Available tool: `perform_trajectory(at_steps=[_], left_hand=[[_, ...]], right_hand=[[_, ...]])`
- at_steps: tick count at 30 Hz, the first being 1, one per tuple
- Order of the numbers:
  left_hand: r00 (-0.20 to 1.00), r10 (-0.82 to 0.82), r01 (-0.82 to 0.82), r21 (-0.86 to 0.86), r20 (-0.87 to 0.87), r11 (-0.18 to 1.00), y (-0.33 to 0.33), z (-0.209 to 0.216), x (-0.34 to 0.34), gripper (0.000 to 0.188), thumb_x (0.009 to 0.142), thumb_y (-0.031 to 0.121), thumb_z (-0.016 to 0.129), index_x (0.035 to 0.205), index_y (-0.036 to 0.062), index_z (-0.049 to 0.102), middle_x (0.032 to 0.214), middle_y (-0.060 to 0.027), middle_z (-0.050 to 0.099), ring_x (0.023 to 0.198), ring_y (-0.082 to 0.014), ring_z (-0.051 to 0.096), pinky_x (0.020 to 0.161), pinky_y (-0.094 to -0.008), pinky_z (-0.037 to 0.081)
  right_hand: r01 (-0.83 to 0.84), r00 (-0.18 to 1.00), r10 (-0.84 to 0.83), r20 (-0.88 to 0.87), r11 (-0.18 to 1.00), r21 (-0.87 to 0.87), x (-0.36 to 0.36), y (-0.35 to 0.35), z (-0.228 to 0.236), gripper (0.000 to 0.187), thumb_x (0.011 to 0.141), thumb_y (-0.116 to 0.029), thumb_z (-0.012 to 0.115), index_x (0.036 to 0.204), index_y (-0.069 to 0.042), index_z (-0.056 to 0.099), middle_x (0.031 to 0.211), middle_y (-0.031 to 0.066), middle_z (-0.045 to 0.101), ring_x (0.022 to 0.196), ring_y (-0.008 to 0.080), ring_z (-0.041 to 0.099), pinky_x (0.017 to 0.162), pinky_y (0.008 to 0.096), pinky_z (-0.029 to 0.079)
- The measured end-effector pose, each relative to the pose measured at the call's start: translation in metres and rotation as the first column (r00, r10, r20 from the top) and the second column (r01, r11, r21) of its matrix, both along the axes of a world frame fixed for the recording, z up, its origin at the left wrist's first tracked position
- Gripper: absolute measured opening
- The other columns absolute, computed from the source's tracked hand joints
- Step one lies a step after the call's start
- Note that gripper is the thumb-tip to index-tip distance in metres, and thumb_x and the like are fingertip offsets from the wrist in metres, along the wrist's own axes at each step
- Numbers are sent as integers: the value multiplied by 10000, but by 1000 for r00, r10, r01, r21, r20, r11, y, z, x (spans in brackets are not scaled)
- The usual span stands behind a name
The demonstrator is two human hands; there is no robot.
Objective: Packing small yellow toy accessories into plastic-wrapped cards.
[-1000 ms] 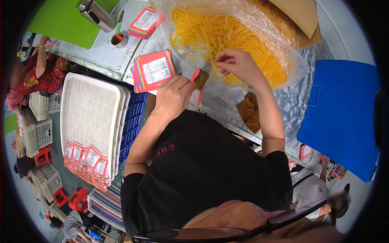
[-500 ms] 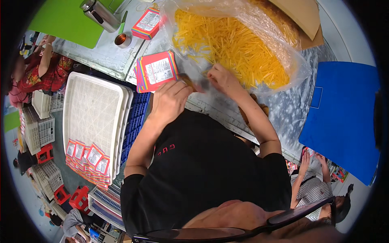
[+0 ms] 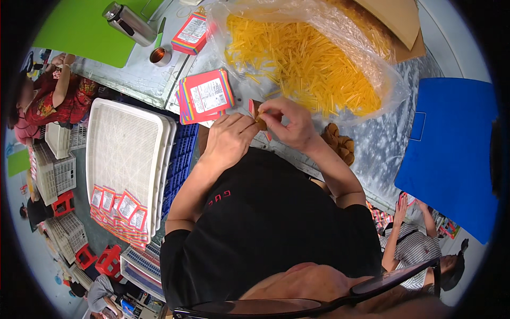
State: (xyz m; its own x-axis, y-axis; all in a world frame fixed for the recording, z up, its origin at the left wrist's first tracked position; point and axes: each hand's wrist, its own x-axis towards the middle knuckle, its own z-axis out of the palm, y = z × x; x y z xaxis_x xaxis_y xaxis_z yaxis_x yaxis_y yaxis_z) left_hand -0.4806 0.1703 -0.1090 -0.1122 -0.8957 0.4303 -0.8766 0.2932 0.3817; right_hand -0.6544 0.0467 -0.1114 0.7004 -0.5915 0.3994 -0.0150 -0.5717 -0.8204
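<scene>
My left hand (image 3: 229, 139) is closed on a small brown-and-red card-like piece (image 3: 253, 107) at the table's near edge. The fingertips of my right hand (image 3: 291, 122) pinch together at the same piece, close against the left fingers; they hide most of it. Just beyond my left hand lies a stack of red cards (image 3: 204, 95) with rainbow edges and white labels. Ahead of my right hand a clear plastic bag (image 3: 390, 87) lies spread, full of thin yellow strips (image 3: 303, 58). Brown rounded pieces (image 3: 338, 143) sit beside my right forearm.
A second card stack (image 3: 190, 34), a metal cup (image 3: 160, 56) and a thermos (image 3: 129, 24) stand farther left. White mesh trays (image 3: 125, 138) hold more cards at my left. A blue board (image 3: 449, 154) is at the right, a cardboard box (image 3: 393, 21) behind the bag. Several people work nearby.
My right hand has drawn back from the edge of the yellow strips to meet my left hand. The brown-and-red piece now shows between them. The brown rounded pieces are more exposed.
</scene>
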Motion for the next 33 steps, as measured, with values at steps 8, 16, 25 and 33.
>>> perform_trajectory(at_steps=[8, 16, 25, 33], left_hand=[[999, 12, -13, -12, -46, 1000, -3, 4, -1, 185, 759, 66, 754, 944, 66, 764, 890, -55, 705, 811, -263, 688, 716, -390, 554], [999, 28, -28, -5, -16, 1000, -3, 10, 5, 198, 760, 66, 740, 957, 65, 759, 931, -57, 708, 844, -255, 687, 742, -385, 555], [1000, 28, -28, 23, -6, 999, -2, 2, 9, 192, 771, 52, 755, 963, 61, 756, 913, -63, 700, 819, -265, 683, 717, -388, 561], [997, 38, -37, 23, -62, 999, -4, -5, 3, 148, 791, 62, 768, 938, 57, 757, 897, -72, 704, 830, -271, 690, 720, -395, 566]], right_hand=[[-120, 988, 107, -107, 985, -124, -5, -9, -6, 119, 863, 7, 754, 974, -35, 761, 988, 80, 731, 807, 206, 713, 676, 297, 567], [16, 987, 7, -158, 989, 149, -20, -46, -15, 115, 889, -94, 767, 990, -40, 753, 1004, 92, 710, 793, 259, 707, 686, 345, 571], [-174, 815, -228, -533, 781, -600, -35, -109, -87, 420, 830, -28, 648, 1218, -174, 715, 1141, 101, 616, 1031, 306, 651, 865, 442, 521], [-309, 844, -121, -522, 686, -659, -18, -116, -81, 236, 858, -58, 621, 1068, -144, 684, 1102, 74, 580, 1088, 268, 592, 939, 412, 464]])
